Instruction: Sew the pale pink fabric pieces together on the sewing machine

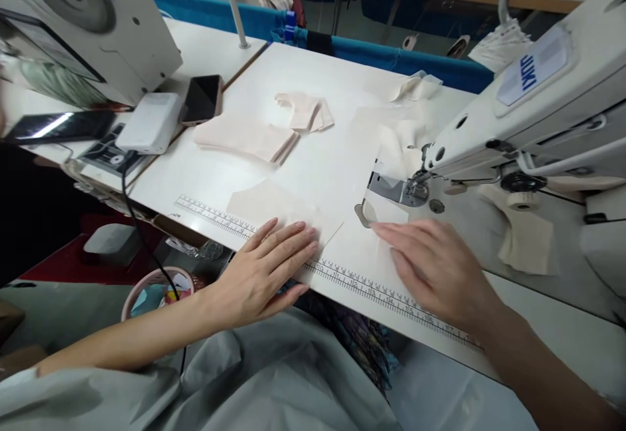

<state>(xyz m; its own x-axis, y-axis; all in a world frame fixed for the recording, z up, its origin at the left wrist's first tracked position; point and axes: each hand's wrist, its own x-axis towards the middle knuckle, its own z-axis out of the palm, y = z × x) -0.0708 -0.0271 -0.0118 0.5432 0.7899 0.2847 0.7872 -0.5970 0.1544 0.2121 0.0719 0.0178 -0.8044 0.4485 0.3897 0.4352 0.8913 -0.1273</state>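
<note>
My left hand [274, 268] lies flat at the table's front edge, fingers stretched over a thin pale fabric piece [268, 203] and the printed ruler [215, 212]. Just left of the sewing machine's metal plate [388, 188], my right hand [435, 265] is low over the table. Its fingers point left, with the thumb apart from them. A small white piece [391, 212] lies by its fingertips; whether they touch it is unclear. Beyond, cream fabric [398, 147] is bunched beside the presser foot [418, 186].
Folded pale pink fabric [249, 139] and smaller cut pieces [306, 111] lie mid-table. The white sewing machine [538, 85] stands on the right, with a cream scrap [528, 238] beneath its arm. A phone [201, 98] and white box [149, 121] sit left; a black cable [132, 209] hangs down.
</note>
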